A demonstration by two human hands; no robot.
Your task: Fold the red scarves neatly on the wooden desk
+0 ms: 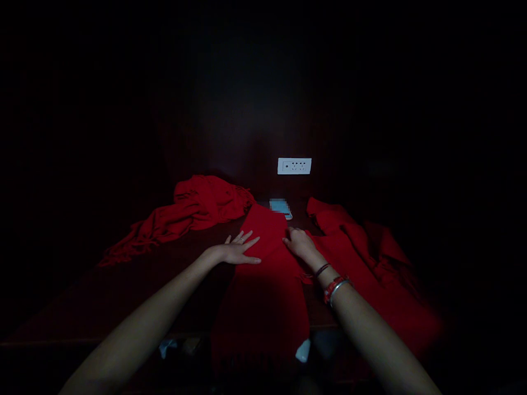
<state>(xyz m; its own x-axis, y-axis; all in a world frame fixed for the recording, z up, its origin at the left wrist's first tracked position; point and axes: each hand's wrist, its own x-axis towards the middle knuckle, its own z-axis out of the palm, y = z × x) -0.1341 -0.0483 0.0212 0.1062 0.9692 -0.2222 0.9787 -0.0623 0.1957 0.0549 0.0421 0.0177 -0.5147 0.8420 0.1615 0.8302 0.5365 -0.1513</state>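
Nearest the camera, left forearm (152,307) and right forearm (370,312), bare, slanting inward from the lower corners to the hands. Dark wall (255,126), upright beyond both hands. Dark table (197,312), under and around the hands, near edge well short of the fingers. Red cloth, right-hand piece (358,263), loosely spread to the right of the right hand, folded and bunched farther out. Red cloth, middle piece (263,291), lengthwise on the table beneath the hands, narrow far end just past the fingertips, fringed near end hanging over the table edge. Red cloth, left-hand piece (206,203), crumpled heap beyond and left of the left hand, fringed tail trailing farther left. Left hand (239,252), palm down on the middle piece, fingers spread, nothing gripped. Right hand (300,242), at the right border of the same piece, fingers curled; cannot tell whether pinching fabric or merely pressing. Socket panel (295,166), white, on the wall beyond the right hand. Phone (280,208), screen lit and partly blurred, just beyond the middle piece's far end, ahead of the right hand. White object (303,351), unidentified, below the table edge, nearer than both hands. Bracelets (331,287), red and silver, behind the right hand. Ring (242,240), on a left-hand finger.
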